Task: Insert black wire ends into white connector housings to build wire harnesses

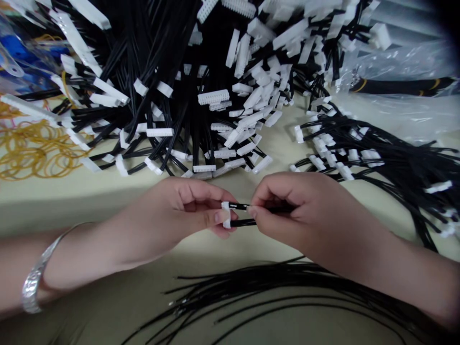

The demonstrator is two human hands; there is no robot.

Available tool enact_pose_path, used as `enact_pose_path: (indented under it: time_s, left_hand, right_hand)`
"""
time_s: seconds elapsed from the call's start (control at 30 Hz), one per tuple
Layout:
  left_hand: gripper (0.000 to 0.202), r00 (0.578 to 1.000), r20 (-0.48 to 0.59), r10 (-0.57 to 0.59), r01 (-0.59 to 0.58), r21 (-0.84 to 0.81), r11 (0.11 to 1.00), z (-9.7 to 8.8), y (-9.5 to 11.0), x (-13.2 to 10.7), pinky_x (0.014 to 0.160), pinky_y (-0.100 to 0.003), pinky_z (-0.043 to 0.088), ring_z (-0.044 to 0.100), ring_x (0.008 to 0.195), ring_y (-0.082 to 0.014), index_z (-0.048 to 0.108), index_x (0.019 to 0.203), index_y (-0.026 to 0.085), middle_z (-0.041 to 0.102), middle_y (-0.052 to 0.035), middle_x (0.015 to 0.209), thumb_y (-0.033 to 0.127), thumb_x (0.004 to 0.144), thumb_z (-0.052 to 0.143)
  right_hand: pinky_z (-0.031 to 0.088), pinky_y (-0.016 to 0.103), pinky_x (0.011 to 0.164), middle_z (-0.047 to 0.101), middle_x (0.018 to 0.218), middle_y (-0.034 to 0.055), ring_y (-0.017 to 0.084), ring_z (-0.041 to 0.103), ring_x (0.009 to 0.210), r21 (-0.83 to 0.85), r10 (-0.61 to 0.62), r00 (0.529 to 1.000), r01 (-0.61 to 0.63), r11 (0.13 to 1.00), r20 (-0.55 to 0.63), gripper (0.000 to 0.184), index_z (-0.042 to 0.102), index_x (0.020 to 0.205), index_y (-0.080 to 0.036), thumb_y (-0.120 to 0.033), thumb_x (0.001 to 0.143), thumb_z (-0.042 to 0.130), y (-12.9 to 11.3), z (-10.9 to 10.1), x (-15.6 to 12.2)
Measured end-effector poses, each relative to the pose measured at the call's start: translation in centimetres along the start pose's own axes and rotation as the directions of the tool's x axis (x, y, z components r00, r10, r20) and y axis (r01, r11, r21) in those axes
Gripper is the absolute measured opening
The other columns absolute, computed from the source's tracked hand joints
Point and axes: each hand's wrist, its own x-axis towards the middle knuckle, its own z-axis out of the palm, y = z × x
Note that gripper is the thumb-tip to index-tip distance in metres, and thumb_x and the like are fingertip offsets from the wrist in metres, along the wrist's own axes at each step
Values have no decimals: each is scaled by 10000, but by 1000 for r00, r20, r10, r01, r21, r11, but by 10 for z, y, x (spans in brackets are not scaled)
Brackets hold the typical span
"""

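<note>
Held a small white connector between thumb and fingers of the left hand, its wired side turned to the right. Pinched black wires between thumb and bent forefinger of the right hand, just to the right of the connector. Saw two dark lengths bridging the gap between the hands, one farther and one nearer, both joined to the connector; could not tell how deeply seated. Had the connector near the middle of the scene, over a pale table. Wore a silvery bracelet on the left wrist. Faced, on the far side, a large heap of black cables bearing many white connector blocks. Had tangled yellow-brown rubber bands at the left, beside that heap, and blue items in clear plastic beyond. Had a cable bundle with white ends on the right, beyond the right forearm, and farther off a clear plastic bag with a dark bundle bound in yellow. Had loose wires lying in a shallow curve on the near side, running rightward past the right forearm.
</note>
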Motion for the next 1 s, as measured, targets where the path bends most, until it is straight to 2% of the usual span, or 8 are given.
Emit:
enact_pose_path:
  time_s: [0.4,0.63,1.0]
  left_hand:
    - [85,1000,5,3,-2,-105,995,-2,-4,6,618,-99,485,623,638,-61,720,801,173,707,6,714,153,759,648]
    - [91,1000,8,-1,2,-95,995,-1,-3,5,614,-90,485,622,635,-63,721,801,166,703,-1,695,141,764,642]
    - [62,1000,5,-19,20,-118,993,0,-5,5,607,-89,498,632,627,-59,723,754,187,706,20,723,155,742,671]
  right_hand:
    - [277,131,391,485,474,-83,25,389,434,-2,-14,1000,14,1000,20,113,564,573,-187,-161,683,558,1,0,-2]
    - [295,139,410,531,503,-75,34,433,455,20,-5,999,4,1000,53,104,577,581,-188,-153,676,550,2,0,-3]
    - [292,150,399,520,493,-88,27,412,442,35,-7,1000,8,999,-1,118,582,577,-202,-182,688,546,3,1,-1]
